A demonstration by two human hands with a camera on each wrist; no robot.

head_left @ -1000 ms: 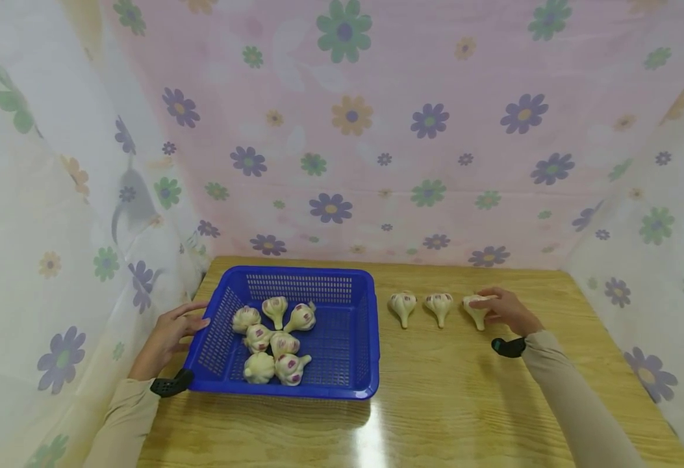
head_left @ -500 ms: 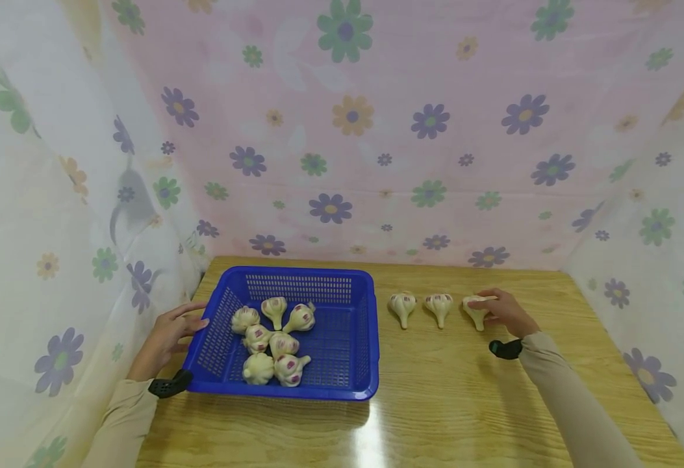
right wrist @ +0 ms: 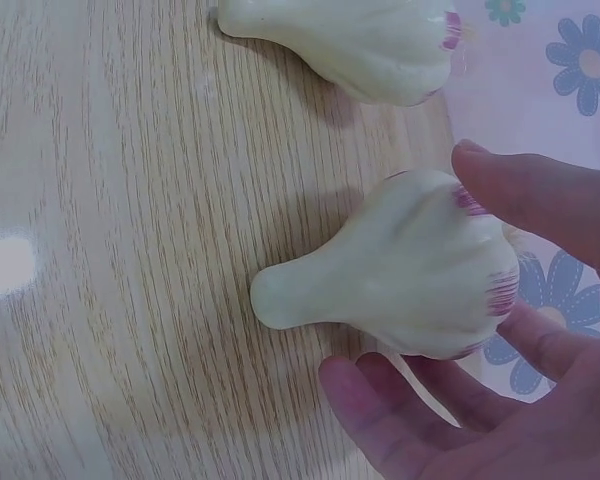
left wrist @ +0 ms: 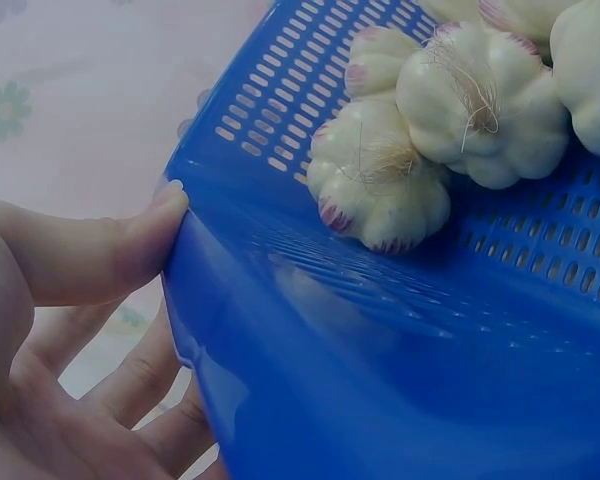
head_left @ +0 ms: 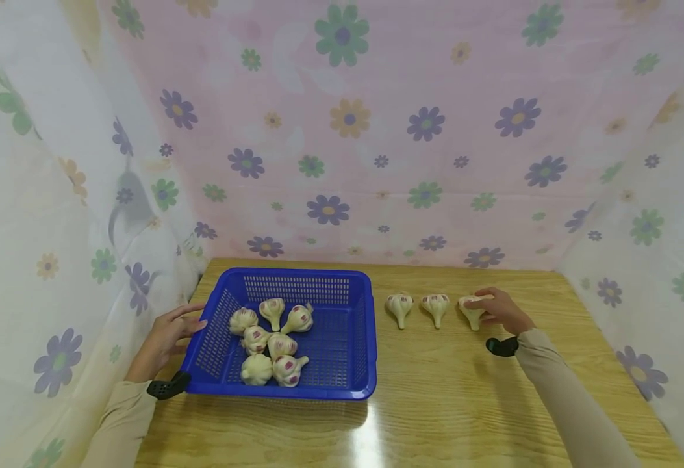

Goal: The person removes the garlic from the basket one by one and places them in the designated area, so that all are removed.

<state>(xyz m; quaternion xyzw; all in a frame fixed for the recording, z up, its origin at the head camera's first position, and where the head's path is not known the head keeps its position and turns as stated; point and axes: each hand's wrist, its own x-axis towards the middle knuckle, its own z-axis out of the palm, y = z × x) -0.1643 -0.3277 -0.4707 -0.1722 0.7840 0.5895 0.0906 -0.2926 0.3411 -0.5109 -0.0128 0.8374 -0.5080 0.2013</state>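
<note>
On the left of the wooden table sits a blue plastic basket [head_left: 372, 338] with several garlic bulbs [head_left: 255, 339] inside. My left hand [head_left: 163, 341] holds the basket's left rim, its thumb [left wrist: 130, 245] on the edge and the fingers along the outside wall. To the right of the basket, three garlic bulbs form a row with their stems toward me. My right hand [head_left: 505, 312] is around the rightmost bulb [right wrist: 400, 265], thumb on one side and curled fingers on the other. That bulb lies on the table. The left bulb [head_left: 400, 309] and middle bulb [head_left: 436, 309] stand apart from it.
The wooden table [head_left: 435, 403] reaches back to a pink flowered curtain [head_left: 342, 162]. Pale flowered sheets hang along the left side [head_left: 55, 260] and right side [head_left: 657, 260]. Each wrist carries a black camera, such as the right one [head_left: 502, 346].
The head view has shifted very slightly. Both hands keep their places, the left at the basket rim and the right around the rightmost garlic bulb.
</note>
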